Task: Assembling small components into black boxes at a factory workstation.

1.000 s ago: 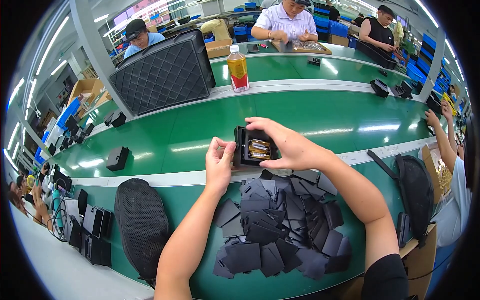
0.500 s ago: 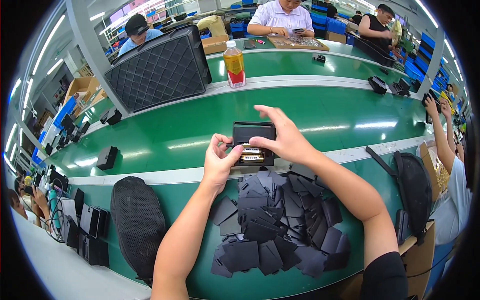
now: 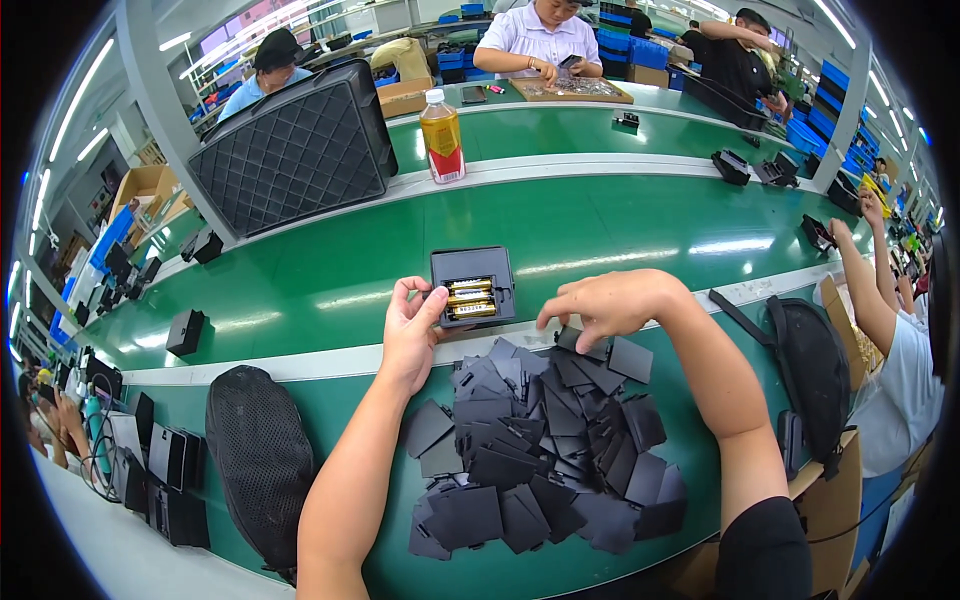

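My left hand (image 3: 410, 335) grips a black plastic device (image 3: 472, 264) by its left edge, with the thumb on the front. Its battery compartment lies uncovered, and several gold batteries (image 3: 470, 298) sit in it side by side. To the right, my right hand (image 3: 620, 300) hangs over the far edge of a heap of thin black plastic covers (image 3: 520, 440). Its fingers are bent downward and apart, with the thumb by a cover (image 3: 578, 343) at the top of the heap. Whether they touch that cover I cannot tell.
A black mesh pouch (image 3: 258, 455) lies left of the heap, a black bag (image 3: 815, 350) to the right. Beyond the green conveyor (image 3: 590, 215) stand a drink bottle (image 3: 441, 138) and a large black case (image 3: 290, 150). Co-workers sit opposite and at the right.
My right hand has left the device and moved down right to the heap of covers. The device, still in my left hand, now shows its batteries uncovered by fingers.
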`<act>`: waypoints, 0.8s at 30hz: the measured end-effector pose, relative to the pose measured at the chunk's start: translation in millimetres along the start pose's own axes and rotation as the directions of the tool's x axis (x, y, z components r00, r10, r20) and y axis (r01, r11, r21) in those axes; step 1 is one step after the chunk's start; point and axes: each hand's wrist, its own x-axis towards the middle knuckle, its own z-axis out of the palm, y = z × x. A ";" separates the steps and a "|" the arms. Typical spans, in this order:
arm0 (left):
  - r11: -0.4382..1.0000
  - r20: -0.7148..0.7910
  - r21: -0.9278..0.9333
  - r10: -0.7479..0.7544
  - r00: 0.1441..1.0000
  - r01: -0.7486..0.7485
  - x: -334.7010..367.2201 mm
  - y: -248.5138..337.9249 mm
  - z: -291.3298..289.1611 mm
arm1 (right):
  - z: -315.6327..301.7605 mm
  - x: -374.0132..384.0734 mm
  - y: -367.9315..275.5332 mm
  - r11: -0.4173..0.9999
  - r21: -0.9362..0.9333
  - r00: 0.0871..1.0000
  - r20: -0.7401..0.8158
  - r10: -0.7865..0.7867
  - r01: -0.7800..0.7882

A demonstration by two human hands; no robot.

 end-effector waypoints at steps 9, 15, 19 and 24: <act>0.999 0.161 -0.039 -0.019 0.987 0.025 -4.8 5.6 1.8 | -10.1 -4.0 18.9 0.986 0.107 0.991 0.016 -0.132 0.130; 0.999 0.154 -0.017 -0.041 0.987 0.044 -10.2 3.3 2.3 | -5.8 7.3 -0.9 0.749 0.626 0.964 -0.256 -0.067 0.218; 0.996 0.167 -0.022 -0.080 0.983 0.085 -6.5 0.8 -4.4 | 24.2 45.8 -7.4 0.563 0.712 0.846 -0.532 0.040 0.420; 0.996 0.184 -0.030 -0.078 0.980 0.085 -8.2 3.3 1.6 | 31.4 49.6 -19.7 0.573 0.690 0.791 -0.602 0.112 0.443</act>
